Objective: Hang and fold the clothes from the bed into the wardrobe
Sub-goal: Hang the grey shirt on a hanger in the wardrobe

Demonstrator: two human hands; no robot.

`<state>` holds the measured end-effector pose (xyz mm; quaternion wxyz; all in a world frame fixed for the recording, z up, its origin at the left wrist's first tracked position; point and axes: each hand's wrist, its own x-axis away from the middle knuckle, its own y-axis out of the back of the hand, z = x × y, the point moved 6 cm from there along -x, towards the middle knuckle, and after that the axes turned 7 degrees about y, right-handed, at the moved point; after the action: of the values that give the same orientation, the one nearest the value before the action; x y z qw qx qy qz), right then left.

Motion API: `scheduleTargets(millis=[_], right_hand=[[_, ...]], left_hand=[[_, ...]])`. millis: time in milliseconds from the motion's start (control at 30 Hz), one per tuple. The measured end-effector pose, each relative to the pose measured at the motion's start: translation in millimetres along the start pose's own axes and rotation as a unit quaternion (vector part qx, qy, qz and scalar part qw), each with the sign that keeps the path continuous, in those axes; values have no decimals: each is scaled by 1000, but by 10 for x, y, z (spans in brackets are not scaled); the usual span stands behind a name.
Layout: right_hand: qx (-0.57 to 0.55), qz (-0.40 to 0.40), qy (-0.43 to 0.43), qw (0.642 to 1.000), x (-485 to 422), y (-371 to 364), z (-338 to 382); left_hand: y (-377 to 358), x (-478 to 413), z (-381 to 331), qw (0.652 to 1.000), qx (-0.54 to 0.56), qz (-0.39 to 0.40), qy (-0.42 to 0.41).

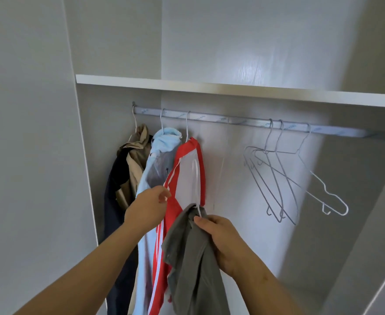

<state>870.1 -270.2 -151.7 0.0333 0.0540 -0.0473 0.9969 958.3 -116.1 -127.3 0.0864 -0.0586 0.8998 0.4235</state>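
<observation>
One open wardrobe (209,86) holds a rail (243,121), with three garments hung at its left end and bare hangers (275,178) well to the right. Below the rail hangs the grey garment (193,269), its long axis vertical. It looks soft, light and limp, so it is probably best carried by its hanger. The right hand (223,242) grips its top end. The left hand (146,210) pinches the edge of the red-and-white top (187,178) beside it. The grey garment's wire hook (198,211) points up.

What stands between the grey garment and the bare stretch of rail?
Nothing visible: the rail is bare between the red jacket and the empty hangers; the right hand holds the grey garment below it.
</observation>
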Motion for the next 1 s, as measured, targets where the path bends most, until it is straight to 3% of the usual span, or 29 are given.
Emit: scheduleTargets(millis=[167,300,433,667,833,1000], right_hand=[[-30,-95,37,994,-529,65,264],[63,-152,87,983,-998,158,643],[78,-185,132,971,-1433,149,1029],[30,-218,185,958,-2148,55,1368],[26,-201,184,962,-2607,3,1227],[87,-214,167,958,-2816,81,838]], left_hand=[[48,-506,-122,999,25,7,-32],[12,-1067,-431,996,1,3,-92],[-95,-1574,-580,994,-15,17,-109],[-487,-2165,-408,974,-91,151,-145],[-615,-2319,-133,947,161,274,-50],[-677,-2395,48,946,229,226,-41]])
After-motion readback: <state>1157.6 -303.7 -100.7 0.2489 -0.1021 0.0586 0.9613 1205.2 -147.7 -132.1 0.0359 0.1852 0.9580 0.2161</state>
